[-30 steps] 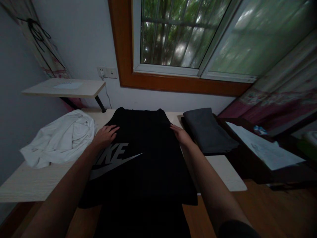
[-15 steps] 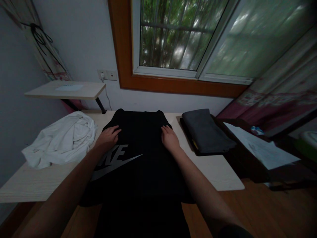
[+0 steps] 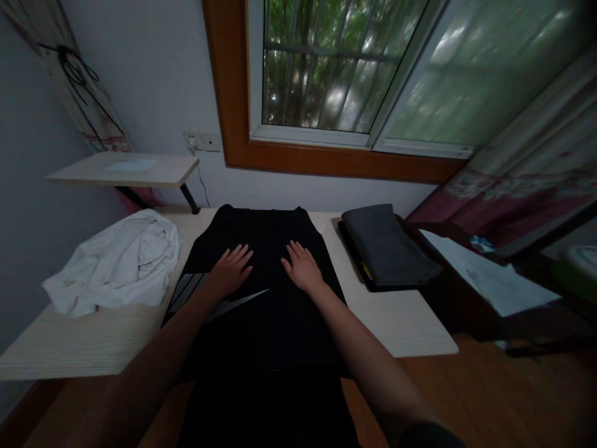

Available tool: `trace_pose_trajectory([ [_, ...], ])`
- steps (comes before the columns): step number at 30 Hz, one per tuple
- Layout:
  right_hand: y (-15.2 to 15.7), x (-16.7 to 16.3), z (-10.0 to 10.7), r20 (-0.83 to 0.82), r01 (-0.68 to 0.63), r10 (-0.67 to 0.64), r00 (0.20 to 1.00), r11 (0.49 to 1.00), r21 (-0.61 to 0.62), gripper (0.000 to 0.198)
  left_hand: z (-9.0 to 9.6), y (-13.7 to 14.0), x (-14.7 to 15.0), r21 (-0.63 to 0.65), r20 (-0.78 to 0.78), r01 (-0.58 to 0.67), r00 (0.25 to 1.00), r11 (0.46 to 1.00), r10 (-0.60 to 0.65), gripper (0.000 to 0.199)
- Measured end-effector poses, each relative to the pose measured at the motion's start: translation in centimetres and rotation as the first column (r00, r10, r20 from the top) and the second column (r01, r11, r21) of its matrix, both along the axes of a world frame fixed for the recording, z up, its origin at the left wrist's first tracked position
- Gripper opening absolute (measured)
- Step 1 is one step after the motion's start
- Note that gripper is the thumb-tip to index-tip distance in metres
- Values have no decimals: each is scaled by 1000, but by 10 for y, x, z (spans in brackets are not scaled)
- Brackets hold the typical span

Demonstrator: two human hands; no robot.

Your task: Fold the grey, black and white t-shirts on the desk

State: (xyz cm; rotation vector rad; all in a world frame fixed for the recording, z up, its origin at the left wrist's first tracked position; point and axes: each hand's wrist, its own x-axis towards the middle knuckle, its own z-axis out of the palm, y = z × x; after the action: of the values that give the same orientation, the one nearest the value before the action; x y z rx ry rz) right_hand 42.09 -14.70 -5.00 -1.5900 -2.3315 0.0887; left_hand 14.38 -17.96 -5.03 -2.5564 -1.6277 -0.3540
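Observation:
A black T-shirt [image 3: 265, 249] with a grey logo lies spread on the pale wooden table [image 3: 93, 342], its near end reaching the table's front edge. My left hand [image 3: 231, 270] rests flat on the cloth just left of its middle, fingers spread, the forearm covering part of the logo. On the right half of the shirt, my right hand [image 3: 302, 266] lies palm down with its fingers apart. Neither hand holds anything.
Crumpled white cloth [image 3: 116, 264] lies on the left, before a small raised shelf [image 3: 125, 171]. Folded dark grey cloth [image 3: 389, 246] sits at the right. Beyond it, papers [image 3: 485, 274] lie on a dark surface. A window [image 3: 340, 74] is behind the table.
Both hands have moved inward from the shirt's side edges toward its middle, and their fingers have spread flat. The shirt's sides have drawn in slightly at the near end.

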Motion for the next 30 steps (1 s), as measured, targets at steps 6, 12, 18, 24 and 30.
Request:
trace_pose_trajectory([
  [6, 0, 60, -2, 0, 87, -87, 996, 996, 25, 57, -3, -4, -15, -20, -6, -7, 1000, 1000, 7, 55],
  [12, -4, 90, -5, -8, 94, -94, 996, 993, 66, 54, -7, -8, -23, -42, 8, 3, 1000, 999, -3, 54],
  [18, -5, 90, -8, -14, 97, -96, 995, 989, 116, 49, -1, -15, -20, -34, 10, 4, 1000, 999, -3, 53],
  [24, -12, 87, -1, -38, 107, -103, 994, 984, 139, 46, -2, -15, -20, -28, 18, -5, 1000, 1000, 6, 53],
  [30, -13, 86, 0, -25, 104, -102, 994, 982, 157, 45, -5, -16, -21, -23, 9, -2, 1000, 1000, 2, 52],
])
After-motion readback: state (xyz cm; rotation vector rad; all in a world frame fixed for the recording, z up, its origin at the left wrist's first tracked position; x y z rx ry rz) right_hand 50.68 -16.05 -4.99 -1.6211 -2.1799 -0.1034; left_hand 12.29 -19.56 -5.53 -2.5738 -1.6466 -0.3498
